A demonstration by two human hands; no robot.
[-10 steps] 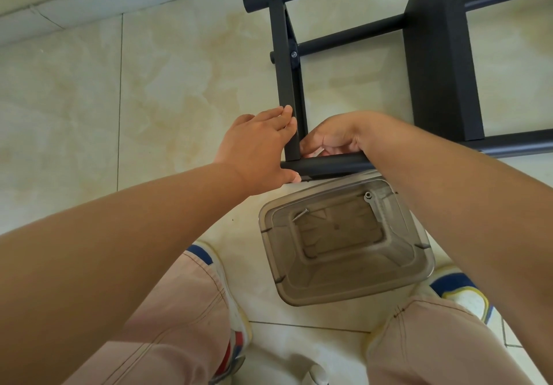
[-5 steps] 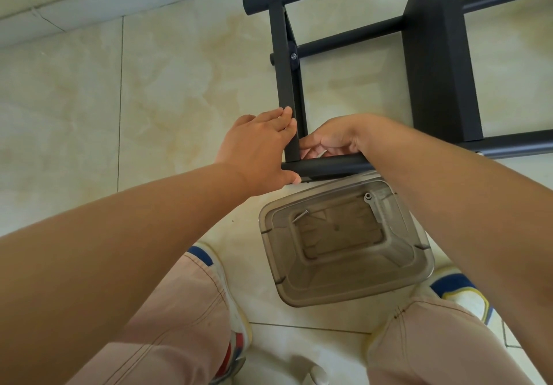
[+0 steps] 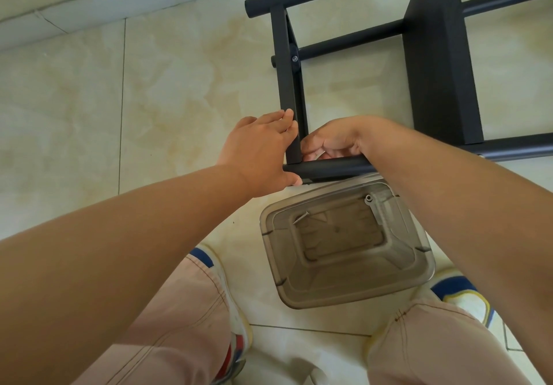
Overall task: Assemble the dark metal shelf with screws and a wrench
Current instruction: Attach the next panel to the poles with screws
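Gripping the corner of the shelf (image 3: 431, 64), both hands work at the joint where an upright bar (image 3: 288, 85) meets the near round tube (image 3: 329, 167). Left hand (image 3: 260, 151): forearm reaches in from lower left, fingers laid along the outer face of the upright bar, thumb tucked under the tube end, so the corner is clasped. Right hand (image 3: 332, 139): wrist bent over the tube from the right, fingers curled down behind it at the inner side of the joint; whatever they pinch is hidden, cannot tell.

Shelf lies on its side on the tiled floor (image 3: 149, 100), frame running up and to the right out of view. One screw (image 3: 294, 58) sits seated higher on the upright bar.

Clear bin (image 3: 347, 289) stands just below the tube, between the knees; a wrench (image 3: 372, 209) and a loose screw (image 3: 300, 217) lie in it. Open floor to the left of the frame; a wall edge (image 3: 74, 4) runs along the top left.
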